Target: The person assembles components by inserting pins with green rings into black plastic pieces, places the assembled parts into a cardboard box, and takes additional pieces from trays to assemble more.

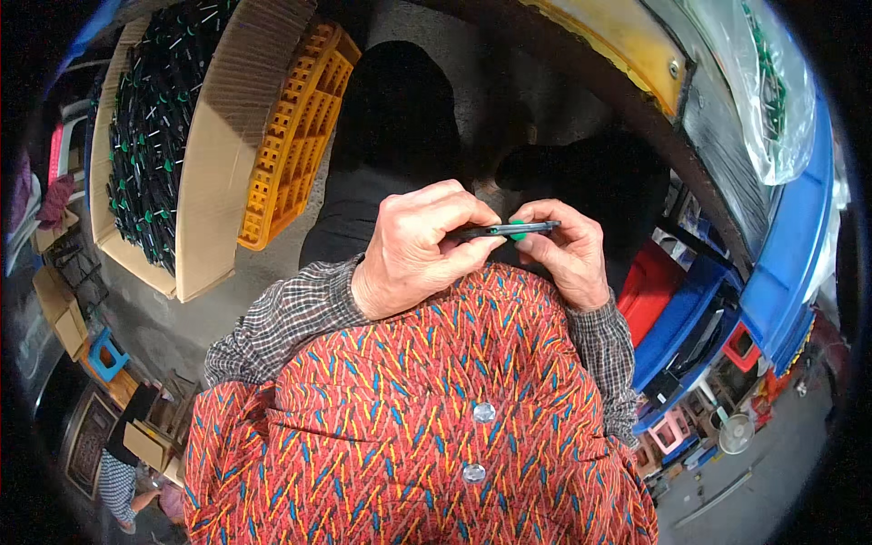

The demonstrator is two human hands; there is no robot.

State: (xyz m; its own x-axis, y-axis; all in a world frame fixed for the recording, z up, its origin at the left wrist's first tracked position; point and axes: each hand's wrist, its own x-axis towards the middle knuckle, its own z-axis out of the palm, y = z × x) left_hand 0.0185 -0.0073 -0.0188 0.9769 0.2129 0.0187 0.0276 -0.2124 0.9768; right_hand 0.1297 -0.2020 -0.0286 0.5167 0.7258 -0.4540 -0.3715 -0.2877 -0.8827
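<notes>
My left hand (pixel 420 247) pinches one end of a slim black pen-like piece (pixel 536 227) between thumb and fingers. At its other end, my right hand (pixel 574 252) grips the same piece with thumb and forefinger. A small bright green part (pixel 519 236) shows on it, close to the right fingertips. The piece lies roughly level, just above my red patterned garment (pixel 436 400). Its left end is partly covered by my left fingers, and its exact kind is too small to tell.
To the left stands a cardboard box (pixel 218 195) full of black sticks with green bits, against an orange plastic crate (pixel 295 145). A table with a clear plastic bag (pixel 772 136) and blue tray (pixel 790 263) is at right. Red (pixel 649 282) and blue (pixel 677 322) bins sit below. Another person (pixel 118 477) is far left.
</notes>
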